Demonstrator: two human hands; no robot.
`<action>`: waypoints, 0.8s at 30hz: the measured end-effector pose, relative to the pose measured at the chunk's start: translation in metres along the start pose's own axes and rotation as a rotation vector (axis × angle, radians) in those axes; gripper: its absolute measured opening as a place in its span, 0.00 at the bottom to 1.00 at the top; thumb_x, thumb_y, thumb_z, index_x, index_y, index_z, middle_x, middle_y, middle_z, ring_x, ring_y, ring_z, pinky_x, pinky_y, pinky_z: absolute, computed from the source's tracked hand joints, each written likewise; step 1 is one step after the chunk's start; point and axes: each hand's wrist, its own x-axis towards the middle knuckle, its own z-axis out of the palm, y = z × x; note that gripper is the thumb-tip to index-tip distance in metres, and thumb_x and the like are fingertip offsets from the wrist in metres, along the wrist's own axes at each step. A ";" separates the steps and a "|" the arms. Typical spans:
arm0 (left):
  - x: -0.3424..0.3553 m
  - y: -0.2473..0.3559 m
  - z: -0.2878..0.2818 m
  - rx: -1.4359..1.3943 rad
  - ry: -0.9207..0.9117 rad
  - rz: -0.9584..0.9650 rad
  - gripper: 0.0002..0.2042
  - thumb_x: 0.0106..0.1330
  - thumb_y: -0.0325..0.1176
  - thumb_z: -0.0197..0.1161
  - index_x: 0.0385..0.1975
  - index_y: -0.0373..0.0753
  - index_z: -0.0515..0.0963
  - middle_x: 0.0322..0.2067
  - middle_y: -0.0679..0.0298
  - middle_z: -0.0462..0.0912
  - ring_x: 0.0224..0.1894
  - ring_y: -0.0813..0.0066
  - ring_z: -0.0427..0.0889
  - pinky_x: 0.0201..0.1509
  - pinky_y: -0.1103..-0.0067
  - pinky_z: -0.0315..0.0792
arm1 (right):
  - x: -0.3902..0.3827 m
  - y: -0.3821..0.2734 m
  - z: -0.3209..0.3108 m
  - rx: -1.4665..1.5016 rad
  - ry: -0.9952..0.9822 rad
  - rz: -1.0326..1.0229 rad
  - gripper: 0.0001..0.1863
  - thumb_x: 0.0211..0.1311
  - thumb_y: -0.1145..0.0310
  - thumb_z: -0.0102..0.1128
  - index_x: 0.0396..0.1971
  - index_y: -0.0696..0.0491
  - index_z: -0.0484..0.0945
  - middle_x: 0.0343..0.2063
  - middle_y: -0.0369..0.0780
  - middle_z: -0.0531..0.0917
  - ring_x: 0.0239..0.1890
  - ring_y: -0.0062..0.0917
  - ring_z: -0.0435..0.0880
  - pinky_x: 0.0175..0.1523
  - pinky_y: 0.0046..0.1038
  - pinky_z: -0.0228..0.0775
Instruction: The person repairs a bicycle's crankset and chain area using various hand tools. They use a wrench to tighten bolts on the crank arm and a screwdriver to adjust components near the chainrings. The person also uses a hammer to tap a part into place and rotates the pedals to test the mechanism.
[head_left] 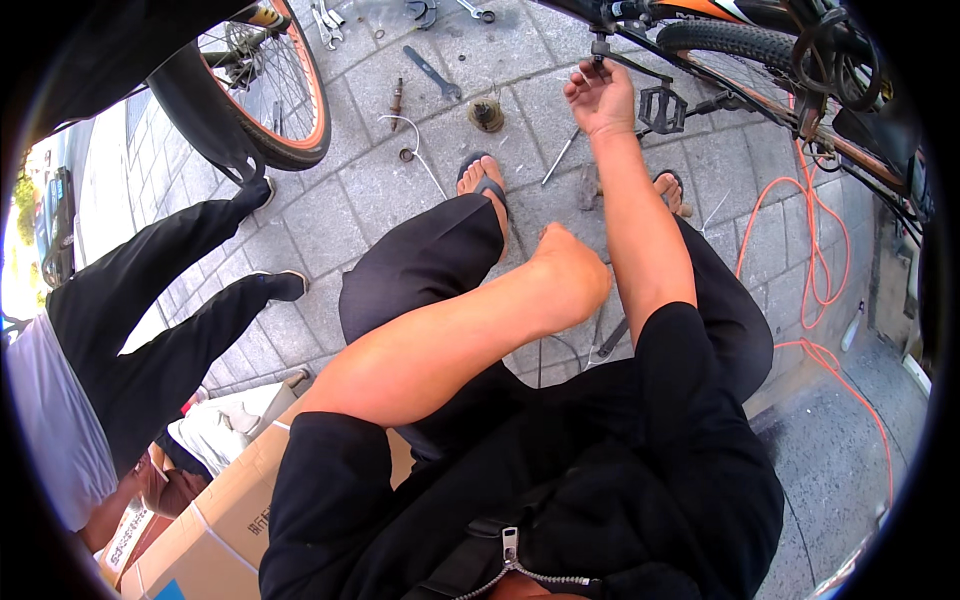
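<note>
My right hand [606, 98] reaches up to the underside of a bicycle [640, 35]. Its fingers are curled against a dark part at the crank, close to a black pedal [661, 109]. Most of that part is hidden by the fingers. Lower down, in front of my body, my left hand [572, 262] is bent at the wrist and curled closed. Its fingertips are out of sight, so anything inside cannot be seen. A thin metal rod [561, 156] lies on the paving below my right hand, beside a blocky grey tool [588, 187].
Across the paving lie a wrench [432, 72], a brownish round part [486, 115], a slim metal tool [397, 102] and a ring [406, 155]. An orange-rimmed wheel [318, 100] and another person's dark trousers [150, 250] are left. An orange cord [808, 240] loops right; a cardboard box [225, 515] stands lower left.
</note>
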 end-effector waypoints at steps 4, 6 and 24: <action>-0.002 0.000 -0.002 0.000 0.017 0.017 0.10 0.65 0.31 0.63 0.43 0.43 0.87 0.43 0.61 0.90 0.46 0.65 0.89 0.51 0.66 0.72 | 0.019 -0.007 -0.020 -0.120 -0.057 0.095 0.24 0.77 0.48 0.45 0.36 0.54 0.80 0.25 0.39 0.83 0.25 0.30 0.79 0.31 0.35 0.72; -0.004 0.000 0.002 -0.005 0.057 0.017 0.10 0.65 0.31 0.63 0.43 0.42 0.87 0.42 0.60 0.90 0.46 0.64 0.89 0.51 0.66 0.72 | 0.020 -0.004 -0.035 -0.201 -0.055 0.165 0.26 0.77 0.45 0.46 0.34 0.53 0.80 0.24 0.38 0.83 0.23 0.29 0.80 0.29 0.35 0.72; -0.022 0.028 0.009 0.037 0.136 0.089 0.10 0.66 0.33 0.62 0.43 0.41 0.86 0.41 0.62 0.88 0.44 0.65 0.86 0.48 0.67 0.69 | 0.003 0.136 -0.213 -1.930 0.181 0.162 0.18 0.61 0.59 0.62 0.30 0.63 0.86 0.24 0.49 0.88 0.22 0.35 0.89 0.31 0.37 0.83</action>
